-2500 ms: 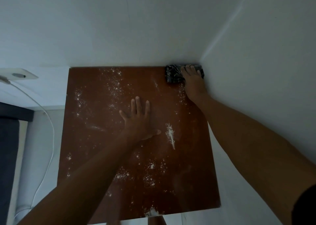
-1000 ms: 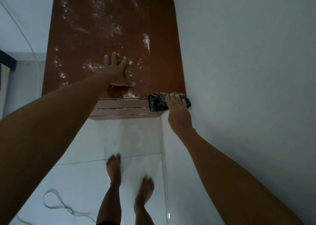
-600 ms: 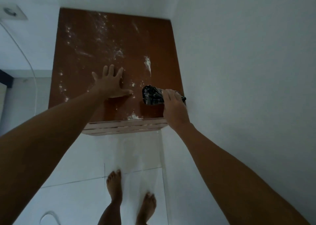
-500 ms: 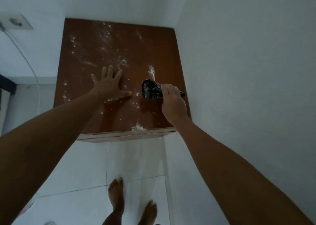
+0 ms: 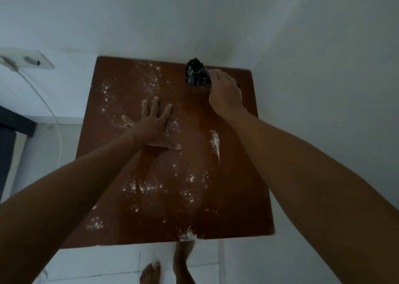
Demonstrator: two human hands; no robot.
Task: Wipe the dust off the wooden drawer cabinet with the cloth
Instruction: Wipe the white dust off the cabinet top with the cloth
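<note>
The brown wooden drawer cabinet (image 5: 244, 208) fills the middle of the view, seen from above. White dust (image 5: 215, 142) lies in specks and streaks over its top, thickest at the left, centre and front edge. My right hand (image 5: 224, 94) presses a dark crumpled cloth (image 5: 196, 73) onto the top near the back edge, right of centre. My left hand (image 5: 154, 125) lies flat with fingers spread on the middle of the top. A strip along the right side looks free of dust.
White walls (image 5: 323, 68) meet at the cabinet's back right corner. A white socket plate (image 5: 28, 62) with a white cable (image 5: 54, 115) hangs on the wall at the left. White floor tiles (image 5: 103, 264) and my bare feet (image 5: 151, 274) show below the front edge.
My right hand slid the cloth from the cabinet's front right part up to the back edge. My view tilted upward toward the wall. My left hand stayed flat on the top.
</note>
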